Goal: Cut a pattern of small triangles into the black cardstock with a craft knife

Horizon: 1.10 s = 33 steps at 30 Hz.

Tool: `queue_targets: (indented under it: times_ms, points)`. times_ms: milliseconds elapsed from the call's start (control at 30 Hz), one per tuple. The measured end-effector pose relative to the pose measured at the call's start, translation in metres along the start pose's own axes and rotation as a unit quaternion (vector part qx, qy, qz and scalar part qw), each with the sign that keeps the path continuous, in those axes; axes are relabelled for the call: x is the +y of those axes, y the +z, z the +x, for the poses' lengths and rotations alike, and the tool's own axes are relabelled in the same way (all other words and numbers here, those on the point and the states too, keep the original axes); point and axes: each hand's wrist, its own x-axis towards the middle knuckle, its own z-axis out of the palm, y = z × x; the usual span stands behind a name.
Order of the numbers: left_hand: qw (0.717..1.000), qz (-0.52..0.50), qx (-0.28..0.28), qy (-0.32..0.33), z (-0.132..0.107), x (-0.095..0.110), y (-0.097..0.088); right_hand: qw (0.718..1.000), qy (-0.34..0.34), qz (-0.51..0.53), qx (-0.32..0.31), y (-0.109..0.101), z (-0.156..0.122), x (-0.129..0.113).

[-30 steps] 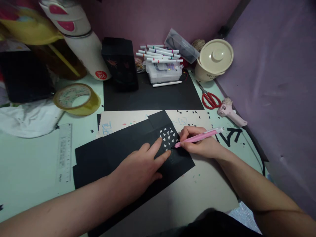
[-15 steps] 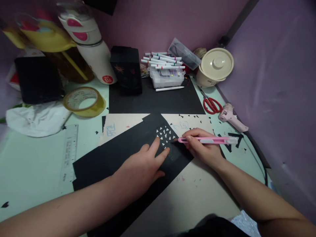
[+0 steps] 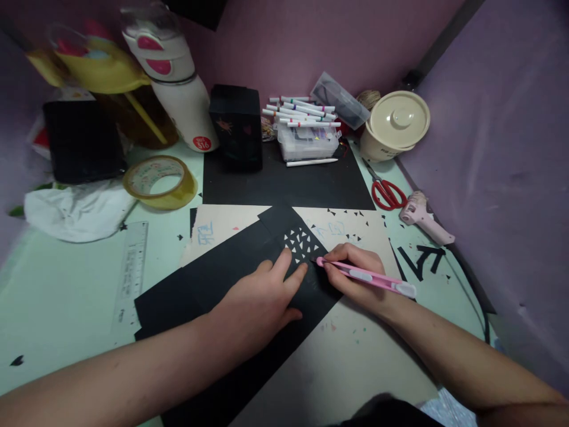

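Black paper (image 3: 195, 284) lies aslant across a pale board (image 3: 284, 379), with several small triangular holes cut through its upper right part. My left hand (image 3: 262, 296) presses flat on this paper, fingers spread, two fingertips just below the holes. In my right hand (image 3: 360, 279) is a pink craft knife (image 3: 373, 279), pinched near its front end. Its blade tip meets or hovers just over the paper, right of my left fingertips; contact cannot be made out. The knife's grey tail end points toward the lower right.
Red-handled scissors (image 3: 389, 194), a pink glue gun (image 3: 427, 219) and black paper strips (image 3: 422, 261) lie on the right. A tape roll (image 3: 189, 187) and clear ruler (image 3: 131, 267) are on the left. Behind stand a white bottle (image 3: 182, 95), markers (image 3: 302, 110) and a lidded cream pot (image 3: 398, 127).
My right hand has shifted slightly down and left, and the craft knife has turned from nearly level to slanting down to the right. My left hand stays on the paper. The view has shifted slightly.
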Motion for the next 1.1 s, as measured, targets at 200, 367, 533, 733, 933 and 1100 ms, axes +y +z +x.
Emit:
queue_targets:
  times_ms: [200,367,533,733,933,1100]
  points:
    - [1.0,0.004,0.005,-0.004,0.0,0.0,0.001,1.0,0.003,-0.006,-0.012,0.001,-0.002,0.005]
    - [1.0,-0.002,0.009,-0.004,-0.001,0.0,0.001,1.0,-0.001,-0.007,-0.017,0.001,-0.003,0.005]
    - [1.0,0.003,0.004,-0.007,0.0,0.0,-0.001,1.0,-0.019,-0.002,-0.016,0.001,-0.002,0.004]
    - [1.0,0.007,0.0,-0.007,0.0,-0.001,-0.002,0.993,-0.107,-0.04,-0.027,0.003,-0.001,0.006]
    - [1.0,-0.001,-0.016,-0.009,0.002,-0.001,-0.003,0.957,-0.206,-0.201,-0.034,0.009,-0.003,0.003]
    - [1.0,0.0,-0.015,-0.006,0.003,-0.001,-0.004,0.945,-0.222,-0.235,-0.044,0.01,-0.003,-0.002]
